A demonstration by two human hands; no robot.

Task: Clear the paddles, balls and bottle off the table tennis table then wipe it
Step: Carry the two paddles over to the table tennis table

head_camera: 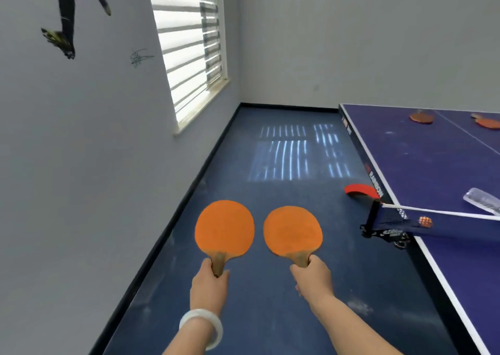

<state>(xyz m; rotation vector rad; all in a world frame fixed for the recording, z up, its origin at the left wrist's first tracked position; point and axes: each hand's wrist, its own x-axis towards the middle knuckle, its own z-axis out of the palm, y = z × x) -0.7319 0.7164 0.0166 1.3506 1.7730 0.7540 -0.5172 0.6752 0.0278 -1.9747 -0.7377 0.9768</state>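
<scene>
My left hand (208,287) grips the wooden handle of an orange paddle (224,229), held over the floor beside the table. My right hand (313,276) grips a second orange paddle (293,231) next to it. The blue table tennis table (438,165) stands to my right. Two more orange paddles lie at its far end, one (422,117) left of the centre line and one (488,123) right of it. A clear plastic bottle (483,201) lies on its side just beyond the net (433,220). An orange ball (424,221) shows through the net mesh.
A red paddle-like piece (361,189) sticks out at the table's side by the net post (374,216). A dark blue floor strip (270,192) runs between the table and the left wall, which has a window with blinds (189,43).
</scene>
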